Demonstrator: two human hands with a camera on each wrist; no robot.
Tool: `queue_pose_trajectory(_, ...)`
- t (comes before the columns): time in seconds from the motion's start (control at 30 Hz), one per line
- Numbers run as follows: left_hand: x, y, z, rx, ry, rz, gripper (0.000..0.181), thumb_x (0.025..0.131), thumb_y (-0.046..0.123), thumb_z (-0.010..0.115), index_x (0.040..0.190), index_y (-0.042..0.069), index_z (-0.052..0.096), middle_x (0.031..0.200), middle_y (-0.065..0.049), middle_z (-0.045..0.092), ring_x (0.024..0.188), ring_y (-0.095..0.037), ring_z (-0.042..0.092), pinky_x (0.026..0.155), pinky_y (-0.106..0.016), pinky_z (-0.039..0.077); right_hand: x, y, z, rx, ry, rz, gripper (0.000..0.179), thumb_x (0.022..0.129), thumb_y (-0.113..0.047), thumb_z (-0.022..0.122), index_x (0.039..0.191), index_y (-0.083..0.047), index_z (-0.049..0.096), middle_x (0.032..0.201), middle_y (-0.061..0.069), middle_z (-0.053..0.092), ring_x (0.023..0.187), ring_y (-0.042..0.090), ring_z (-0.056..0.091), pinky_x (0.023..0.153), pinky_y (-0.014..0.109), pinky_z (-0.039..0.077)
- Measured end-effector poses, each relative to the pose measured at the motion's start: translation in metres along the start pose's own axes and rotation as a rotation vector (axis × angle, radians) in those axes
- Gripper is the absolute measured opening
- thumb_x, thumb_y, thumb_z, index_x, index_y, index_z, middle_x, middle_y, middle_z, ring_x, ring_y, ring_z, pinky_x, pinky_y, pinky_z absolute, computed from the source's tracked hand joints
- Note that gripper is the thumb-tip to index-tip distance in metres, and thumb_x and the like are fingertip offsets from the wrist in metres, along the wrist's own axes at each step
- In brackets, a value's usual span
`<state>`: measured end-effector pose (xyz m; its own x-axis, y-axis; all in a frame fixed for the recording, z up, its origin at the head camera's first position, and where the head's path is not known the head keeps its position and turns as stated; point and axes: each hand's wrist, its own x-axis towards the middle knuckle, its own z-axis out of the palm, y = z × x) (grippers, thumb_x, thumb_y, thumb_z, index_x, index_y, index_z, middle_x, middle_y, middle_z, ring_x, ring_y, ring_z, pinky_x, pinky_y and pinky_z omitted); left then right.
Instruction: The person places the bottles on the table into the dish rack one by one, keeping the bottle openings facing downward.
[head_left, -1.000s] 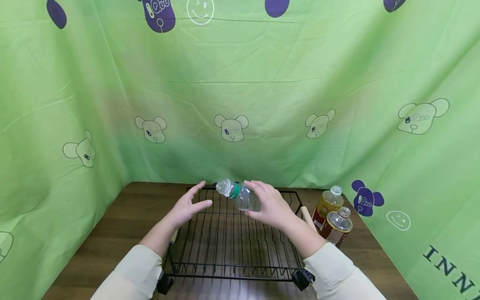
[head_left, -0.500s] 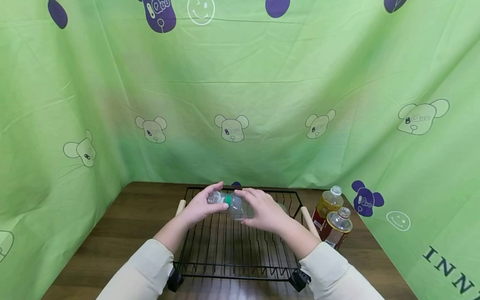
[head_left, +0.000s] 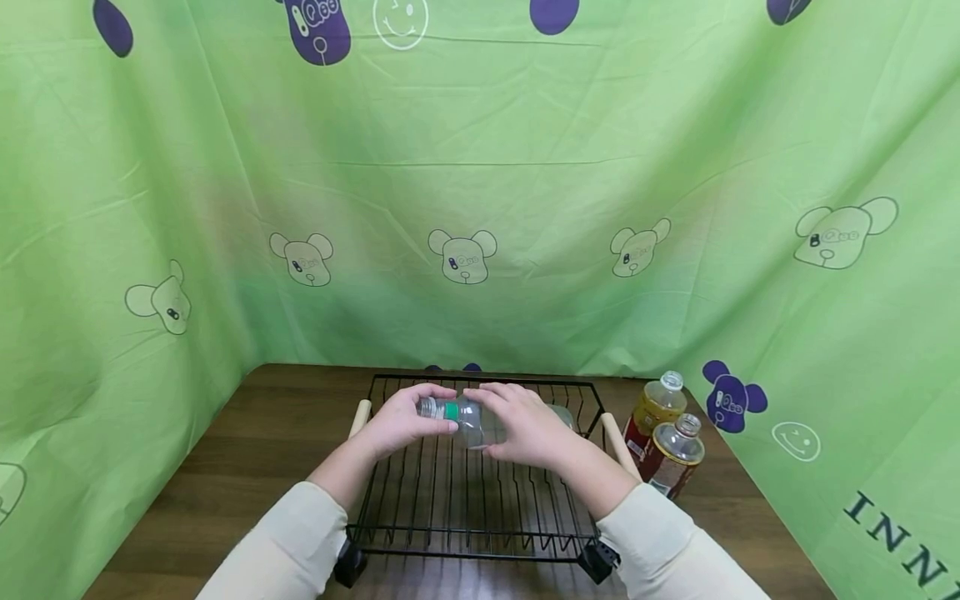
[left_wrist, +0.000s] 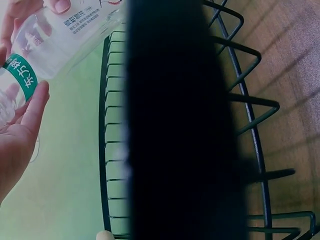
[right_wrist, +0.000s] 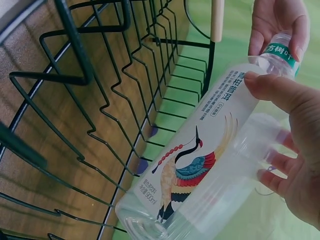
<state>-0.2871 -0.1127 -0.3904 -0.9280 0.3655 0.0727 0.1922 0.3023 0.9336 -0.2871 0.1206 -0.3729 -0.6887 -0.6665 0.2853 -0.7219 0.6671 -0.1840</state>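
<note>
Both hands hold a clear plastic bottle (head_left: pixel 472 422) that lies sideways over a black wire dish rack (head_left: pixel 465 555). Its neck, with a green band and no cap, points left. My left hand (head_left: pixel 399 422) grips the bottle at the neck, thumb below the band in the head view. Round the body curl the thumb and fingers of my right hand (head_left: pixel 527 427). In the right wrist view the bottle (right_wrist: pixel 200 155) shows a white label with a colourful crane and a see-through base. In the left wrist view a wide dark blurred band hides the middle.
Right of the rack, two uncapped bottles stand upright on the wooden table (head_left: pixel 247 467): a yellow-and-red labelled bottle (head_left: pixel 655 411) and a dark red labelled bottle (head_left: pixel 673 462). Wooden handles (head_left: pixel 621 446) flank the rack. A green printed curtain (head_left: pixel 480 317) encloses the back and sides.
My left hand has come in from the left and taken hold of the bottle's neck. The bottle, in my right hand throughout, has sunk lower and turned nearly level.
</note>
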Motion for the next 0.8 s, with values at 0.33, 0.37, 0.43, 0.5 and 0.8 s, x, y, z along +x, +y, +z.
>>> queue_pose_trajectory(0.33,0.000,-0.007,0.004,-0.063,0.050,0.010,0.050,0.084,0.016,0.074,0.128,-0.002,0.059,0.114,-0.020,0.065,0.089,-0.013,0.063,0.080,-0.035,0.056,-0.003,0.005,0.001,0.025,0.020,0.000,0.083,0.073,-0.029,0.085,0.146,-0.017,0.046,0.145,0.016,0.050,0.129,0.039,0.050,0.106,0.060,0.039)
queue_pose_trajectory(0.37,-0.001,-0.007,0.004,-0.073,0.060,0.014,0.049,0.085,0.016,0.074,0.127,-0.003,0.059,0.114,-0.021,0.065,0.088,-0.013,0.063,0.080,-0.033,0.056,-0.004,0.005,0.001,0.034,0.029,0.011,0.084,0.073,-0.030,0.085,0.146,-0.017,0.046,0.145,0.017,0.050,0.129,0.040,0.050,0.107,0.060,0.038)
queue_pose_trajectory(0.43,-0.002,-0.009,0.003,-0.094,0.083,0.020,0.048,0.085,0.014,0.074,0.127,-0.004,0.059,0.115,-0.022,0.065,0.088,-0.012,0.063,0.078,-0.028,0.056,-0.005,0.008,0.000,0.045,0.054,0.041,0.085,0.073,-0.033,0.085,0.147,-0.018,0.045,0.146,0.017,0.049,0.131,0.040,0.049,0.107,0.061,0.037)
queue_pose_trajectory(0.5,-0.003,-0.010,0.002,-0.121,0.113,0.020,0.048,0.084,0.011,0.074,0.127,-0.005,0.059,0.117,-0.024,0.064,0.088,-0.011,0.063,0.076,-0.024,0.055,-0.007,0.010,0.000,0.054,0.087,0.077,0.087,0.073,-0.036,0.085,0.147,-0.019,0.044,0.147,0.016,0.048,0.132,0.040,0.047,0.108,0.062,0.036)
queue_pose_trajectory(0.8,-0.007,-0.014,-0.007,-0.292,0.254,-0.016,0.047,0.085,0.002,0.068,0.129,-0.007,0.056,0.118,-0.018,0.059,0.090,-0.009,0.060,0.075,-0.022,0.055,-0.018,0.025,0.000,0.196,0.235,0.255,0.086,0.078,-0.037,0.081,0.150,-0.016,0.039,0.155,0.016,0.037,0.141,0.042,0.034,0.110,0.065,0.030)
